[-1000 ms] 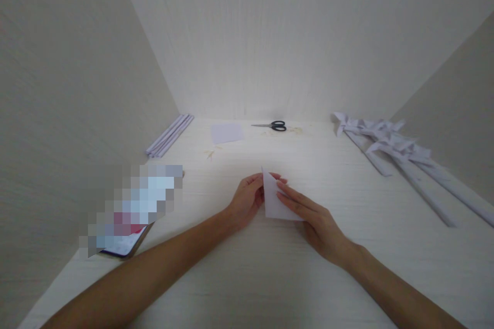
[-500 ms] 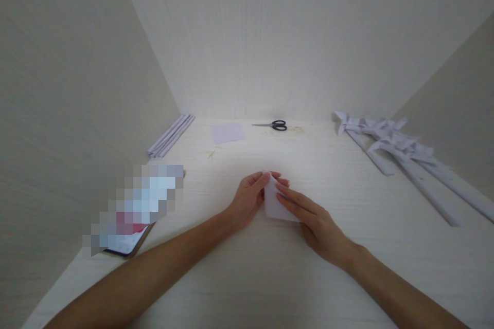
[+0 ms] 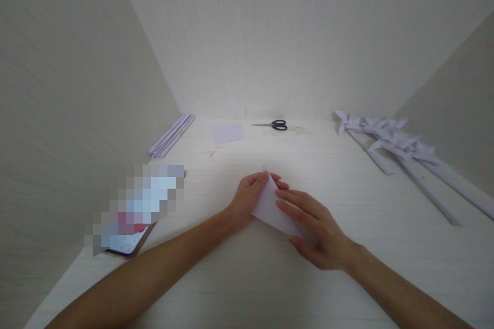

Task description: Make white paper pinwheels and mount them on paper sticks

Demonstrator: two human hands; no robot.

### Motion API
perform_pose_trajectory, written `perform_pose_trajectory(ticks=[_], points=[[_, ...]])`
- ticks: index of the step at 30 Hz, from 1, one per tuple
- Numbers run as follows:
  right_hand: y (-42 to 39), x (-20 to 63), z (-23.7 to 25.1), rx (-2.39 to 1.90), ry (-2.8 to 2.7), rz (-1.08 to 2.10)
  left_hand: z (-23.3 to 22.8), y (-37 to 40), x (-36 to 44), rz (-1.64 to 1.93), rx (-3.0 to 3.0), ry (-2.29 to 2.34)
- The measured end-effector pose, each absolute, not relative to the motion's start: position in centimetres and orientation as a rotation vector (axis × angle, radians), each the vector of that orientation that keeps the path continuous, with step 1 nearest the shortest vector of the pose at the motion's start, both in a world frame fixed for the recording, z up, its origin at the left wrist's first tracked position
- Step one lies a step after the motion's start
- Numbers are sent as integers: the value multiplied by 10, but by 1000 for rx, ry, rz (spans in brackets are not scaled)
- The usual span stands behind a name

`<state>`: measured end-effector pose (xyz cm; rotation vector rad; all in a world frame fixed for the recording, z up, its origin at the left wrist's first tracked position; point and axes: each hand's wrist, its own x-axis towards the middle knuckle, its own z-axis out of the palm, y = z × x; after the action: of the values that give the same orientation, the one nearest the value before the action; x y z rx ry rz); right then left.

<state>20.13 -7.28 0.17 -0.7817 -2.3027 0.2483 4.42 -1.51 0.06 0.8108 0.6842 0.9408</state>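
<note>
A white sheet of paper [image 3: 270, 211], folded to a point at its top, is held over the middle of the table. My left hand [image 3: 249, 198] pinches its upper corner between thumb and fingers. On the paper's right side lie the spread fingers of my right hand [image 3: 318, 223], the thumb apart below the lower edge. Part of the paper's right end is hidden under that hand.
Black-handled scissors [image 3: 276, 125] and a paper square [image 3: 228, 133] lie at the back. Rolled paper sticks [image 3: 172, 136] rest at left, behind a phone [image 3: 135, 241] whose screen is blurred out. Several paper pinwheels on sticks [image 3: 401, 146] are at right. Small scraps [image 3: 211, 153] dot the table.
The paper has turned, its lower edge now slanting down to the right. My right hand has loosened, its thumb coming out from beneath the paper. My left hand keeps its pinch.
</note>
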Motion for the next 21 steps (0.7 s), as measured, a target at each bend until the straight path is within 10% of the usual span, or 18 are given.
perform_pose_trajectory(ticks=[21], points=[[-46, 172, 24, -852, -1046, 1555, 41, -29, 36, 531, 1307, 666]])
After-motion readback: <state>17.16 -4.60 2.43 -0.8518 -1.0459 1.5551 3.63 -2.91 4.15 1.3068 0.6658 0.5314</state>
